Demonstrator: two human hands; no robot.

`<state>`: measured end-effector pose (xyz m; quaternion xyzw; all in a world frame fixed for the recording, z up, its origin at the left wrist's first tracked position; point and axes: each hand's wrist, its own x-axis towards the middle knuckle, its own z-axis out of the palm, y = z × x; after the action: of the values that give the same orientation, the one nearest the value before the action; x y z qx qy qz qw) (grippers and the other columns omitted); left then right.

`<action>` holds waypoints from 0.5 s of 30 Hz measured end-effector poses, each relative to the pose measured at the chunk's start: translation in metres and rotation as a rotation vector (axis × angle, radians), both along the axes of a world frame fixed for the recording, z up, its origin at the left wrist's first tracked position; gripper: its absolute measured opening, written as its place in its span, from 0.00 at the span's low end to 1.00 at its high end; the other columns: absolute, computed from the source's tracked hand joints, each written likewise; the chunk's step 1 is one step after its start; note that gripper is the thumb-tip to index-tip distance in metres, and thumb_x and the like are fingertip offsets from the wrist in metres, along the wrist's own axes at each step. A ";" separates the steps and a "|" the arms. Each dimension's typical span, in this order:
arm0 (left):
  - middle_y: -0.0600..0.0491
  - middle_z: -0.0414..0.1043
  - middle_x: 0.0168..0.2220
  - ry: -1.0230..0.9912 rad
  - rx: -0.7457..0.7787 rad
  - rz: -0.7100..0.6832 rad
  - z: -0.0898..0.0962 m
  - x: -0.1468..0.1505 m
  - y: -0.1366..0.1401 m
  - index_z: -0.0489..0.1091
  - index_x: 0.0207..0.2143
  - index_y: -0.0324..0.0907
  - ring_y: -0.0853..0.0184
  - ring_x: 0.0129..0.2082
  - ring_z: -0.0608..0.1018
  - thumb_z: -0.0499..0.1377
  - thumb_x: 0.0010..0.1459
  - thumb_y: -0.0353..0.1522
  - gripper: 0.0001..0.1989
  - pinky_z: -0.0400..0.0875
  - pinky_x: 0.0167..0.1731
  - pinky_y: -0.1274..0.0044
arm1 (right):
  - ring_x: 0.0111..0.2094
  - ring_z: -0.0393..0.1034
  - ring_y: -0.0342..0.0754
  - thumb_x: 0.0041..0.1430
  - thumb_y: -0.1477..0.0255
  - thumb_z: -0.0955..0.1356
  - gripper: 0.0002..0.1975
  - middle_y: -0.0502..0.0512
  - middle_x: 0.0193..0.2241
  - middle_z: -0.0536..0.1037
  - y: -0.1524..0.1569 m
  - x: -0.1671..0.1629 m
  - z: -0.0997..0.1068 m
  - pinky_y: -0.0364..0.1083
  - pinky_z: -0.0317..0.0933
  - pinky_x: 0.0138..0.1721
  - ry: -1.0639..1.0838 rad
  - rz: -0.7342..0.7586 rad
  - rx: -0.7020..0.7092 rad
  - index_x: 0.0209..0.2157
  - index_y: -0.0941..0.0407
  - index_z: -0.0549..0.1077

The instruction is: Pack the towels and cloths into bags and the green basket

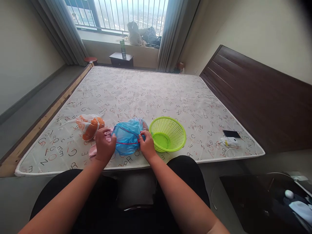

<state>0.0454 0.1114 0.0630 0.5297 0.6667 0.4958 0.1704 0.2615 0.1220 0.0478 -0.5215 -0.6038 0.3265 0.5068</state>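
We have the blue bag (128, 130) between our two hands, on the near part of the mattress (146, 94), and the step in hand looks like working at its edge — spreading or sorting out its mouth, as far as we can judge. A thin red strip (127, 143) runs nearly straight from one hand toward the other across the front of the bag; whether it is part of the bag or a separate cord, we cannot tell.

Our left hand (106, 146) is partly closed, its thumb and fingers gripping the bag's left edge. Our right hand (147, 144) is closed in a pinch at the other side, thumb against fingers, with the plastic and the end of the red strip at the tips. Neither palm shows.

The next move, we judge, calls for a firm pinch on both sides and a gentle pull, since such thin plastic could slip or tear.

Just right of the bag stands the green basket (168, 150), upright, with nothing to be seen inside it. To the left lie a clear bag (91, 126) of orange things and, partly behind our left hand, a pink cloth (92, 151).
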 end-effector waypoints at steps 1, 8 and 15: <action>0.45 0.70 0.48 0.071 0.014 -0.116 0.002 0.005 -0.005 0.68 0.42 0.43 0.56 0.52 0.72 0.63 0.54 0.34 0.13 0.65 0.58 0.64 | 0.48 0.69 0.51 0.65 0.68 0.65 0.05 0.57 0.43 0.75 0.000 -0.001 0.001 0.51 0.60 0.55 0.004 0.007 0.021 0.36 0.53 0.71; 0.46 0.78 0.42 0.185 -0.401 -0.776 -0.002 0.035 -0.012 0.73 0.48 0.44 0.55 0.43 0.79 0.53 0.64 0.45 0.18 0.71 0.46 0.67 | 0.47 0.71 0.51 0.65 0.66 0.66 0.06 0.56 0.42 0.77 -0.002 -0.006 0.003 0.49 0.63 0.51 0.056 0.081 -0.032 0.37 0.53 0.73; 0.47 0.80 0.36 0.031 -0.740 -0.763 -0.033 0.018 -0.009 0.77 0.36 0.46 0.55 0.33 0.80 0.55 0.59 0.53 0.22 0.71 0.37 0.68 | 0.30 0.65 0.46 0.65 0.61 0.64 0.10 0.49 0.29 0.71 0.006 0.005 0.004 0.44 0.61 0.36 0.170 -0.119 -0.200 0.35 0.53 0.67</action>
<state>0.0639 0.1022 0.0295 0.6465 0.5594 0.1225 0.5041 0.2669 0.1281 0.0516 -0.5748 -0.4910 0.3976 0.5200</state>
